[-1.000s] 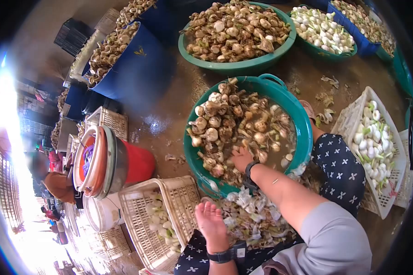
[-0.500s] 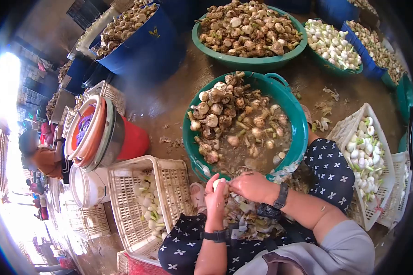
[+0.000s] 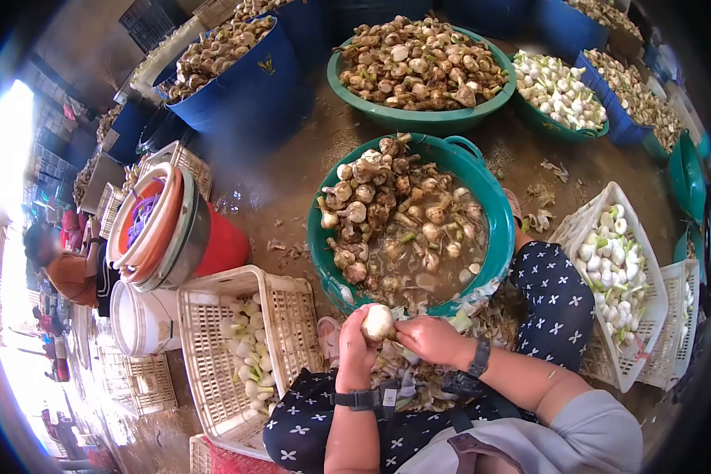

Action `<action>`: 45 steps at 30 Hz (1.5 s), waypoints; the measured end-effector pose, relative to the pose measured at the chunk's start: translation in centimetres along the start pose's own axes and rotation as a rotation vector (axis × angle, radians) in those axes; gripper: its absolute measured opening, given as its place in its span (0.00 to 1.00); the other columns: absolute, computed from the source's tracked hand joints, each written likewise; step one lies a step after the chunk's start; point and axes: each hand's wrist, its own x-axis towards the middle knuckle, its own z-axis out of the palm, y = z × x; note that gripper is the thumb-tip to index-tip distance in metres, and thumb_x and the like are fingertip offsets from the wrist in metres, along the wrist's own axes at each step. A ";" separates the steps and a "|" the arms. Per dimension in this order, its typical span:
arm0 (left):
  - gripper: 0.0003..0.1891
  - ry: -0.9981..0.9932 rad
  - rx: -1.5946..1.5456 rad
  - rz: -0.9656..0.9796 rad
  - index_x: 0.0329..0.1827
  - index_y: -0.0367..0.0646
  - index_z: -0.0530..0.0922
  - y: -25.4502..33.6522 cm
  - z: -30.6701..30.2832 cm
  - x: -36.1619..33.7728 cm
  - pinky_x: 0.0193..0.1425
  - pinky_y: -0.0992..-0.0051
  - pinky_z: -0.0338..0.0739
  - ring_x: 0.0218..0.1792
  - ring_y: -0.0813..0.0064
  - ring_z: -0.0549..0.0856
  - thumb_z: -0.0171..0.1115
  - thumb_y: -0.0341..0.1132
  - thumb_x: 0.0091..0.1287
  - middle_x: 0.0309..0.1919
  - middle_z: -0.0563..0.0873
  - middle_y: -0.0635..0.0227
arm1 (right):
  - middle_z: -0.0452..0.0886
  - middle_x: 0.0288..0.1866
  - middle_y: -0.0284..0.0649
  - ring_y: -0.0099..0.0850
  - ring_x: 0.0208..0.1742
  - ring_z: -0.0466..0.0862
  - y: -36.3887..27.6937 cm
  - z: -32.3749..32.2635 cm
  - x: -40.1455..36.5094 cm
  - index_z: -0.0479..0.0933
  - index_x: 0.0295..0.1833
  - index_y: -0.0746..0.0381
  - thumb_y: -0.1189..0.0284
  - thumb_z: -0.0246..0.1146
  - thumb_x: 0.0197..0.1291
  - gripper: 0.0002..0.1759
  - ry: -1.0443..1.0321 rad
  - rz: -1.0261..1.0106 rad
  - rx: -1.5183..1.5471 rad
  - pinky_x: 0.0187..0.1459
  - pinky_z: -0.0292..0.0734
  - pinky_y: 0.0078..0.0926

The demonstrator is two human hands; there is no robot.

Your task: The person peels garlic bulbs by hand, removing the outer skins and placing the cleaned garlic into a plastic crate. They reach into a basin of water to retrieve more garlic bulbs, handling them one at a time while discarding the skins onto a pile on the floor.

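Observation:
My left hand (image 3: 356, 346) is wrapped round a pale, mostly bare garlic bulb (image 3: 378, 322), held up just in front of the tub's near rim. At the bulb's right side, the fingers of my right hand (image 3: 436, 341) pinch its darker end; whether they also hold something small is hidden. Beyond both hands stands a green tub (image 3: 494, 237) of muddy water, with unpeeled, brown-skinned garlic (image 3: 363, 193) heaped at its left and more floating. Peeled skins (image 3: 411, 359) lie in a pile beneath my hands, between my knees.
A white crate (image 3: 284, 316) with cleaned bulbs stands at my left, another crate (image 3: 648, 316) at my right. Behind the tub is a green basin (image 3: 419, 118) heaped with dirty garlic. Stacked buckets (image 3: 186, 229) stand at the left, with a person (image 3: 75, 272) beyond.
The bulb in my left hand has turned and shows more of its pale side. My right fingers stay at its end. The whole view has shifted slightly.

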 end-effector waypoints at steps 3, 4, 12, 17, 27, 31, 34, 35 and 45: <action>0.13 -0.010 -0.076 -0.038 0.41 0.40 0.77 -0.7 0.3 0.1 0.33 0.77 0.76 0.32 0.76 0.82 0.52 0.40 0.65 0.33 0.82 0.69 | 0.79 0.27 0.44 0.45 0.31 0.80 -1.0 -1.0 0.1 0.75 0.30 0.61 0.66 0.54 0.57 0.10 0.007 -0.013 -0.046 0.32 0.75 0.43; 0.13 -0.010 -0.076 -0.038 0.41 0.40 0.77 -0.9 0.0 0.4 0.33 0.77 0.76 0.32 0.76 0.82 0.52 0.40 0.65 0.33 0.82 0.69 | 0.79 0.26 0.44 0.45 0.30 0.80 -0.9 -1.1 0.2 0.74 0.29 0.61 0.66 0.54 0.58 0.11 -0.011 -0.013 -0.085 0.32 0.75 0.42; 0.14 -0.064 -0.209 -0.145 0.45 0.41 0.76 -2.1 -0.6 0.8 0.28 0.79 0.74 0.32 0.77 0.81 0.50 0.41 0.66 0.33 0.83 0.69 | 0.79 0.31 0.36 0.25 0.26 0.80 1.7 -0.3 0.9 0.78 0.40 0.66 0.62 0.50 0.66 0.18 -0.134 0.643 1.049 0.21 0.77 0.22; 0.23 -0.307 0.300 -0.034 0.58 0.39 0.72 0.2 -0.4 -0.2 0.43 0.74 0.75 0.37 0.80 0.79 0.53 0.45 0.65 0.37 0.82 0.68 | 0.80 0.31 0.37 0.25 0.30 0.81 1.2 -1.2 -0.3 0.78 0.39 0.66 0.64 0.51 0.66 0.16 -0.024 0.274 0.705 0.29 0.78 0.26; 0.19 -0.441 1.381 0.937 0.47 0.41 0.79 -1.2 1.9 -3.3 0.60 0.63 0.69 0.56 0.53 0.75 0.63 0.22 0.48 0.41 0.81 0.55 | 0.78 0.28 0.28 0.14 0.28 0.70 3.2 -2.0 -1.1 0.79 0.39 0.64 0.64 0.56 0.64 0.14 -0.093 0.857 1.090 0.29 0.66 0.17; 0.21 -0.383 1.174 0.825 0.49 0.42 0.78 -1.6 2.7 -4.1 0.61 0.64 0.69 0.57 0.53 0.75 0.59 0.17 0.50 0.44 0.82 0.58 | 0.79 0.34 0.28 0.12 0.32 0.70 2.6 -1.7 -1.2 0.77 0.45 0.64 0.65 0.56 0.65 0.13 -0.031 0.336 0.685 0.34 0.68 0.16; 0.11 -0.215 0.788 0.716 0.43 0.40 0.77 -3.1 1.5 -2.4 0.61 0.66 0.71 0.57 0.59 0.77 0.56 0.19 0.58 0.50 0.80 0.56 | 0.78 0.36 0.32 0.17 0.39 0.73 1.5 -2.0 -1.3 0.76 0.44 0.65 0.70 0.58 0.63 0.09 0.162 0.447 1.178 0.42 0.68 0.17; 0.08 -0.071 0.525 0.598 0.41 0.39 0.76 -3.4 1.2 -2.1 0.60 0.66 0.71 0.56 0.62 0.77 0.54 0.20 0.61 0.50 0.80 0.56 | 0.78 0.36 0.32 0.17 0.39 0.73 1.3 -1.9 -1.9 0.76 0.44 0.65 0.70 0.58 0.63 0.09 0.154 0.443 1.174 0.42 0.68 0.17; 0.19 0.045 -0.477 -0.031 0.49 0.40 0.73 -2.0 -4.4 0.0 0.42 0.72 0.79 0.46 0.69 0.81 0.51 0.48 0.68 0.47 0.81 0.63 | 0.81 0.43 0.41 0.29 0.42 0.81 -2.8 -9.6 -5.0 0.77 0.44 0.64 0.75 0.56 0.62 0.08 0.620 0.124 1.381 0.43 0.77 0.28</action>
